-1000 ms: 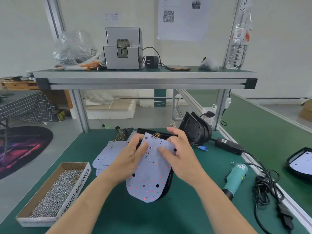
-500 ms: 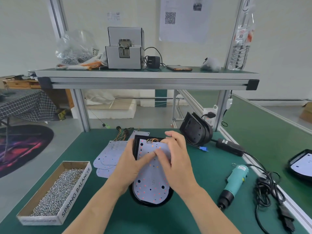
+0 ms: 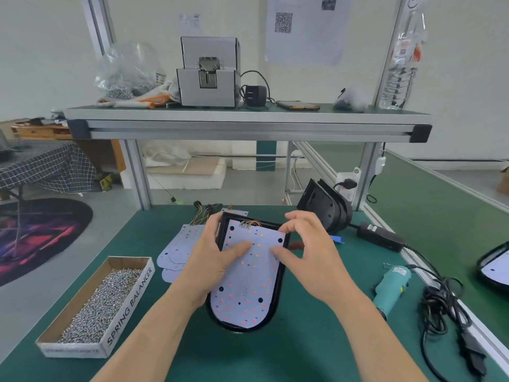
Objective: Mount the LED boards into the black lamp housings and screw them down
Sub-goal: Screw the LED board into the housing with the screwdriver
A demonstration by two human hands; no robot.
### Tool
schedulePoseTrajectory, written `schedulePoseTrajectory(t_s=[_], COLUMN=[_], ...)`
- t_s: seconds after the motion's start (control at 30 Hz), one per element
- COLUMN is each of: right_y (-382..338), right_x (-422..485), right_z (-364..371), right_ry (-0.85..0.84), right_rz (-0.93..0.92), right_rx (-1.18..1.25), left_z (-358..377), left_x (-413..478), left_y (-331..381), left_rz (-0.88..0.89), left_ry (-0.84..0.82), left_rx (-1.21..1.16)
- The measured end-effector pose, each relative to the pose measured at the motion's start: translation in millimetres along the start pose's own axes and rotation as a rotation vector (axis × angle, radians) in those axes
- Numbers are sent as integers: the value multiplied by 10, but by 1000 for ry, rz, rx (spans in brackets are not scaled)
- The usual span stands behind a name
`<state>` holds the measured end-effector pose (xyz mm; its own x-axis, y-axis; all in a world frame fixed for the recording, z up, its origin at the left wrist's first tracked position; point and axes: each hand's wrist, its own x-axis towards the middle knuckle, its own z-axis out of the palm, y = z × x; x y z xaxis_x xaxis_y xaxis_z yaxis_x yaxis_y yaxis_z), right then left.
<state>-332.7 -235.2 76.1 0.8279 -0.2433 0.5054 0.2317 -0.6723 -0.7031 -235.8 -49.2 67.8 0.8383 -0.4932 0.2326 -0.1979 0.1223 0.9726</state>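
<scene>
LED board (image 3: 248, 277) sits inside the black lamp housing (image 3: 280, 282), centre of the tabletop (image 3: 275, 354), rounded end toward the near edge. Wire leads at the board's far end, tucked under the housing's far rim.

Left hand (image 3: 212, 260): fingers wrapped round the housing's left wall, thumb flat on the board face, so it's clamped on the housing.

Right hand (image 3: 308, 252): thumb down on the board's right side, fingers bent over the far-right corner. Can't tell from this angle whether they grip the rim or just press the board.

Spare boards (image 3: 176, 255) stacked flat just left of the housing, partly under the left hand. Open cardboard box of screws (image 3: 91, 304) near the left edge. Teal electric screwdriver (image 3: 391, 288) lies toward the right edge, cable bundle (image 3: 440, 304) beside it. More empty housings (image 3: 325, 208) stand on edge at the far-right corner, black power adapter (image 3: 380, 238) next to them. Another housing with a board (image 3: 495, 268) on the adjoining bench to the right.

Upper shelf (image 3: 248, 117): grey screw feeder (image 3: 209, 73), bag of screws (image 3: 129, 73), phone (image 3: 297, 106).
</scene>
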Motion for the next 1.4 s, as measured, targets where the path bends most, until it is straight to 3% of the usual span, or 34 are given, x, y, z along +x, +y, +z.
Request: schedulePoseTrajectory(t_s=[0.27, 0.47, 0.57, 0.63, 0.7, 0.8, 0.9, 1.07, 1.17, 1.27, 1.33, 1.4], right_y=[-105, -87, -26, 24, 74, 61, -22, -38, -106, -119, -108, -94], right_x=[31, -44, -44, 18, 57, 34, -10, 44, 93, 60, 19, 35], right_z=[167, 244, 220, 170, 115, 65, 63, 153, 170, 113, 12, -63], right_ry=[302, 402, 470, 342, 52, -301, -404, -230, -270, -257, -88, 114], right_rz=[107, -109, -34, 120, 236, 203, 203, 167, 141, 86, 6, 86], right_rx=[358, 140, 306, 529, 594, 647, 553, 235, 52, 113, 134, 359], left_z=[90, 96, 47, 34, 55, 93, 103, 102, 118, 105, 57, 29], left_x=[-7, 3, -1, -27, -51, -72, -87, -114, -112, -93, -77, -59], left_y=[-6, 23, 86, 121, 151, 202, 262, 314, 284, 263, 275, 297], left_rz=[-76, -46, -67, -92, -125, -162, -168, -176, -199, -192, -156, -91], left_ry=[-76, 4, 8, -12, -40, -92, -130, -190, -183, -122, -50, -11], left_rx=[-163, -172, -162, -169, -195, -228, -220, -323, -380, -365, -313, -230])
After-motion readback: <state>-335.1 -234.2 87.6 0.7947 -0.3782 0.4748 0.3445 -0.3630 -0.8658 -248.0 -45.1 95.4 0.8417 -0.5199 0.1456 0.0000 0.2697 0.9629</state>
